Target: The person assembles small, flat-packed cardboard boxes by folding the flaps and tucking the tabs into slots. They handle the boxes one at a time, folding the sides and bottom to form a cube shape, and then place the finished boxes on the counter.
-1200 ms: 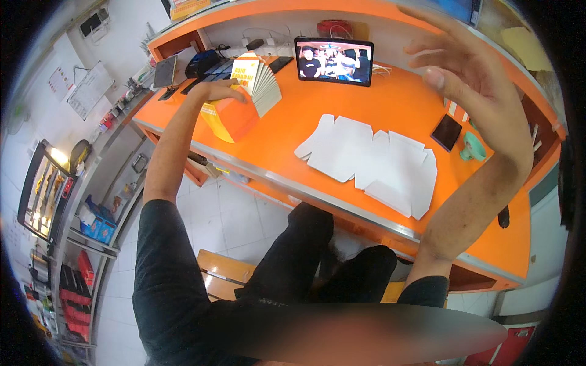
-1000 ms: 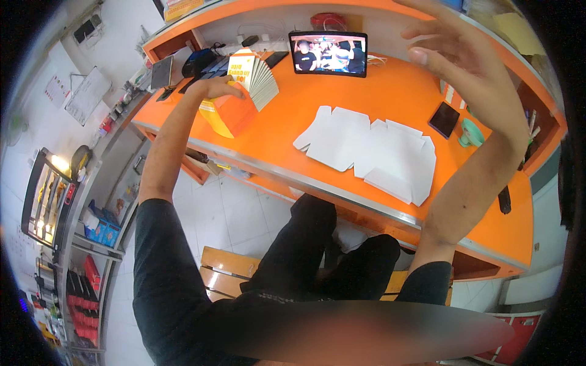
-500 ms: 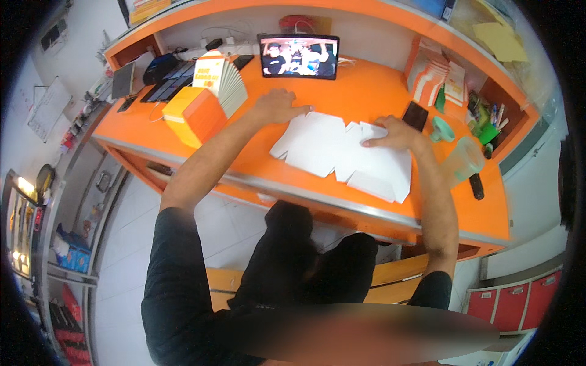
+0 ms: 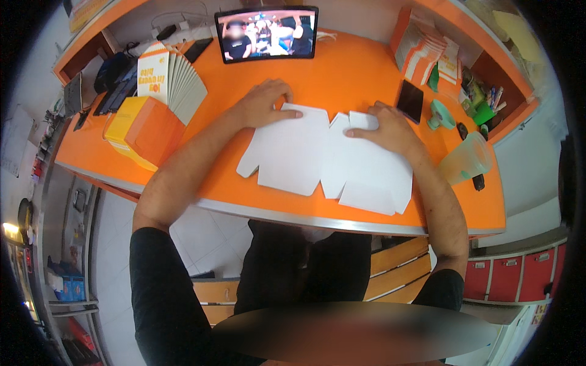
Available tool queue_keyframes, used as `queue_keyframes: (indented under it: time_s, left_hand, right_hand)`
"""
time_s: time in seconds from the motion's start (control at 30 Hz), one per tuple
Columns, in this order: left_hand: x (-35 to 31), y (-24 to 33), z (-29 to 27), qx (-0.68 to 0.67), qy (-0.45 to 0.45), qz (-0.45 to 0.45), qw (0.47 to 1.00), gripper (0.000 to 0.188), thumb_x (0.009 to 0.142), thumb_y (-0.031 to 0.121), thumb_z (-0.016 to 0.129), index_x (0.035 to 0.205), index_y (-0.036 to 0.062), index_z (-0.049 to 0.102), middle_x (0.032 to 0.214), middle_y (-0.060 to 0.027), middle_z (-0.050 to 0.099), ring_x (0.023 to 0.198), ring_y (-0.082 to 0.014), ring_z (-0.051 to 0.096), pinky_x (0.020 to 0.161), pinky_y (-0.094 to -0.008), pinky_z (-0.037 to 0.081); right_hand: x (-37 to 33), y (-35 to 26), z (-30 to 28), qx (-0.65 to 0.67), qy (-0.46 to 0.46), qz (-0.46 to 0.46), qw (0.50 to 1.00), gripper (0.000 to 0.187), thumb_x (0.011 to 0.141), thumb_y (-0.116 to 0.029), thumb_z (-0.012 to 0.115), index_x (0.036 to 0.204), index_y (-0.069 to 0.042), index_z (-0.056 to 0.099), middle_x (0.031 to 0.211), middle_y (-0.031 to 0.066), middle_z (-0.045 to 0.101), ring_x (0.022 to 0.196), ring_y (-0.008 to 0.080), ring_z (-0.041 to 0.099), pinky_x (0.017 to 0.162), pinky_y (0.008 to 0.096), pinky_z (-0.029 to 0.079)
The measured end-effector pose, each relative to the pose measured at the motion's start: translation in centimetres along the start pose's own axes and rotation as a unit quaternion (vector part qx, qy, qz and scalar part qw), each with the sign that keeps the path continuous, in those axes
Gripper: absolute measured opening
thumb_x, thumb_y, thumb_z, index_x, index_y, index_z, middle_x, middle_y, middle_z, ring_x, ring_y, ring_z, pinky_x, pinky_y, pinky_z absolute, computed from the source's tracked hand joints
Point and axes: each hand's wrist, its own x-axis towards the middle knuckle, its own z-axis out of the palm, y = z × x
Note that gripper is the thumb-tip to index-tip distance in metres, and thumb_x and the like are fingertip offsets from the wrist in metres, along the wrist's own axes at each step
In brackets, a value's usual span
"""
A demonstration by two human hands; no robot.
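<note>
A flat white cardboard box blank (image 4: 293, 152) with cut notches and flaps lies on the orange desk in front of me. My left hand (image 4: 264, 104) rests at its far left corner, thumb on the edge and the other fingers apart, curved down toward the desk. At the far right side, my right hand (image 4: 392, 129) has its thumb on the white surface and its fingers bent at the edge, gripping it by a small flap. The undersides of both hands are hidden.
An orange-and-yellow box (image 4: 143, 131) and a fanned stack of folded cartons (image 4: 177, 82) stand left. A lit tablet (image 4: 267, 35) stands at the back. Rightward are a dark phone (image 4: 409, 101), a green funnel-shaped piece (image 4: 441, 114) and a translucent green cup (image 4: 467, 158).
My view has shifted closer to the desk. My left thumb now lies over the blank's far edge, and my right fingers have curled more at its far right edge.
</note>
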Motion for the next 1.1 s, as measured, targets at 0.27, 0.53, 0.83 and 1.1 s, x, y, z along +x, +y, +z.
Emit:
queue_keyframes:
  time_s: [0.27, 0.53, 0.83, 1.1]
  left_hand:
    - [0.8, 0.4, 0.4, -0.372, 0.141, -0.092, 0.913, 0.070, 0.081, 0.040, 0.082, 0.130, -0.0022, 0.054, 0.116, -0.0168, 0.065, 0.097, -0.0219, 0.068, 0.081, -0.0352, 0.057]
    - [-1.0, 5.5, -1.2, -0.355, 0.342, 0.039, 0.870, 0.039, 0.083, 0.023, 0.083, 0.106, -0.0038, 0.069, 0.093, -0.0124, 0.073, 0.083, -0.0162, 0.071, 0.074, -0.0271, 0.057]
    - [-0.4, 1.9, -0.2, -0.331, 0.253, -0.047, 0.908, 0.046, 0.082, 0.026, 0.083, 0.108, -0.0078, 0.066, 0.100, -0.0169, 0.072, 0.087, -0.0187, 0.071, 0.076, -0.0332, 0.058]
    - [0.2, -1.3, -0.3, -0.517, 0.055, -0.208, 0.829, 0.073, 0.090, 0.058, 0.062, 0.132, -0.0019, 0.054, 0.105, -0.0149, 0.068, 0.096, -0.0244, 0.069, 0.080, -0.0326, 0.056]
  right_hand:
    - [-1.8, -1.0, -3.5, -0.079, 0.329, -0.051, 0.940, 0.065, 0.065, -0.062, 0.084, 0.091, -0.003, 0.071, 0.098, 0.0094, 0.068, 0.080, 0.0304, 0.067, 0.077, 0.0482, 0.052]
    - [-3.3, 0.7, -6.2, -0.220, 0.613, -0.221, 0.726, 0.049, 0.080, -0.045, 0.081, 0.106, -0.007, 0.064, 0.103, 0.0065, 0.063, 0.097, 0.0237, 0.061, 0.093, 0.0401, 0.045]
    - [1.7, 5.2, -0.8, 0.374, 0.289, 0.029, 0.881, 0.068, 0.090, -0.024, 0.074, 0.140, 0.006, 0.039, 0.125, 0.0162, 0.061, 0.109, 0.0212, 0.062, 0.089, 0.0344, 0.053]
    - [2.6, 7.6, 1.0, 0.398, 0.209, 0.054, 0.892, 0.063, 0.086, -0.029, 0.076, 0.134, 0.006, 0.052, 0.123, 0.0172, 0.065, 0.105, 0.0213, 0.064, 0.088, 0.0312, 0.051]
